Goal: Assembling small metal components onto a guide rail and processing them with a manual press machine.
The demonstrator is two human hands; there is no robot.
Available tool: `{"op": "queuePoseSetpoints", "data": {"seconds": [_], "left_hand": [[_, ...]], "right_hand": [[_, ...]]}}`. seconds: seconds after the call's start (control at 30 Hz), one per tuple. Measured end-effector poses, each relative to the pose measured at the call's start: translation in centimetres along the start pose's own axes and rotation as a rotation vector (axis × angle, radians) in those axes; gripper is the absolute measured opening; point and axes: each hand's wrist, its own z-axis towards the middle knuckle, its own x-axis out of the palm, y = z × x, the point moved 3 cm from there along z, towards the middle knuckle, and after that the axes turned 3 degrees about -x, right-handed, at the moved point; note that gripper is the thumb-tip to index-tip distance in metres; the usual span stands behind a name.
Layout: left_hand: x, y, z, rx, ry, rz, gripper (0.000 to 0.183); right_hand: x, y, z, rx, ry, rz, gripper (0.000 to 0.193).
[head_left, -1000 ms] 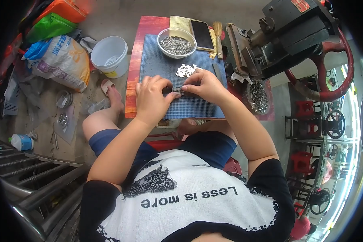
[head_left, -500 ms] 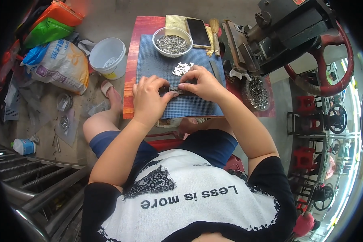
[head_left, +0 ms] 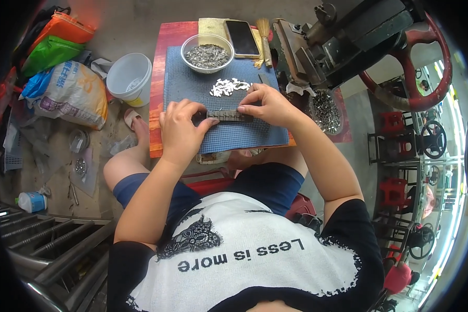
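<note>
On the blue textured mat (head_left: pixel 174 73) lies a dark metal bar (head_left: pixel 226 115) with a row of notches along it. Its left end is gripped between the thumb and fingers of my left hand (head_left: pixel 184 125). My right hand (head_left: pixel 269 105) is pinched at the bar's right part; what the fingertips hold, if anything, is too small to make out. A thin sliver sticks up from the bar's upper edge. Just beyond it lies a loose pile of small white pieces (head_left: pixel 226 87). Farther back stands a clear bowl (head_left: pixel 184 58) full of small metal pins (head_left: pixel 208 56).
A phone (head_left: pixel 243 39) and a brush (head_left: pixel 264 41) lie at the table's back. At right stand a machine press with a red handwheel (head_left: pixel 431 99) and a tray of metal parts (head_left: pixel 325 112). A white bucket (head_left: pixel 130 75) and a bulging sack (head_left: pixel 75 96) stand left.
My right hand has shifted right along the bar, so more of its notched length shows between my hands. The whole view has shifted slightly.
</note>
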Motion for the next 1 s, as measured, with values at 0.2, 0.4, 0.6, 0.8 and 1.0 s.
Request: {"op": "queuePoseSetpoints", "data": {"seconds": [0.2, 0.4, 0.6, 0.8, 1.0], "left_hand": [[0.2, -0.1, 0.1, 0.015, -0.003, 0.000, 0.028], [0.2, 0.1, 0.1, 0.014, -0.011, 0.000, 0.028], [0.2, 0.0, 0.0, 0.010, -0.010, -0.006, 0.029], [0.1, -0.1, 0.0, 0.017, -0.011, -0.002, 0.028], [0.1, 0.2, 0.0, 0.018, -0.013, -0.016, 0.028]], "right_hand": [[0.6, -0.4, 0.1, -0.062, -0.082, -0.171, 0.023], [-0.4, -0.9, -0.6, -0.056, -0.074, -0.159, 0.022], [-0.9, -1.7, -1.3, -0.038, -0.066, -0.086, 0.019], [-1.1, -1.5, -1.2, -0.008, -0.043, -0.019, 0.018], [1.1, 1.7, 1.5, -0.166, -0.089, 0.006, 0.020]]}}
